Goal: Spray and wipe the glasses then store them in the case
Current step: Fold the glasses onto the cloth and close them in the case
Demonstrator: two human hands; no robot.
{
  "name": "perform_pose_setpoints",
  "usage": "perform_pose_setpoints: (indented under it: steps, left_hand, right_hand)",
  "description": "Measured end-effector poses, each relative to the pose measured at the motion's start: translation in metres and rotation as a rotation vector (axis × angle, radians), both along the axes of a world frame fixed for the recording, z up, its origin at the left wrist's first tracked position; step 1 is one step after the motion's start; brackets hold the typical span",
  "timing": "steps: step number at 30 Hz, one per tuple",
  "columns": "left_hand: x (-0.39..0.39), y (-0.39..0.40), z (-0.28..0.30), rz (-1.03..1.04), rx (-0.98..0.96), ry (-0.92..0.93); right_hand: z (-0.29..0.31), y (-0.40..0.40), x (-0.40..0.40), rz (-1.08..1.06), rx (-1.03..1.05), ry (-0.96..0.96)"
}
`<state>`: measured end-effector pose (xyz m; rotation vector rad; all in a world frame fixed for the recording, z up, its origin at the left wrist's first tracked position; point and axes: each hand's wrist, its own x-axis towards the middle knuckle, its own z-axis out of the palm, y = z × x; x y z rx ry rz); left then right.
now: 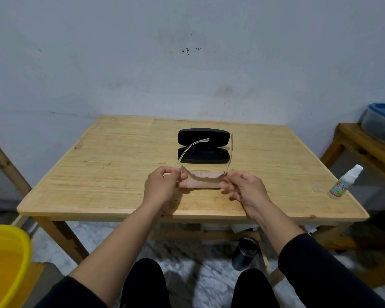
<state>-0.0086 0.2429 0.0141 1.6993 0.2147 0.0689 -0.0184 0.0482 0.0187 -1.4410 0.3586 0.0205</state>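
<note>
Glasses [206,172] pinched at both corners by left [162,185] and right fingers [242,185], above table's [98,174] near edge.

Pale wood-grain tabletop [120,165]; glossy black hard-shell glasses case [203,145]; clear-framed glasses [209,156]; white spray bottle [345,182] with green-red label; yellow plastic tub [5,261].

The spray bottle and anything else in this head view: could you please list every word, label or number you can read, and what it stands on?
Spray bottle label: red lettering on a white and green band, too blurred to read.
Black glasses case, open on the wooden table: no text visible.
Clear glasses, held by the left hand and the right hand: no marking legible.
Wall marks: stains, not writing.
</note>
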Motion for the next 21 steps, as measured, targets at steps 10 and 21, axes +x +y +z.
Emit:
perform_pose_setpoints:
  steps: [10,21]
  left_hand:
    - [0.004,0.002,-0.003,-0.017,-0.002,0.067]
    - [0.014,0.012,-0.004,0.069,0.367,-0.246]
  right_hand:
    - [-0.005,-0.004,0.005,0.037,-0.067,0.0]
    - [-0.005,-0.004,0.028,-0.089,-0.372,-0.136]
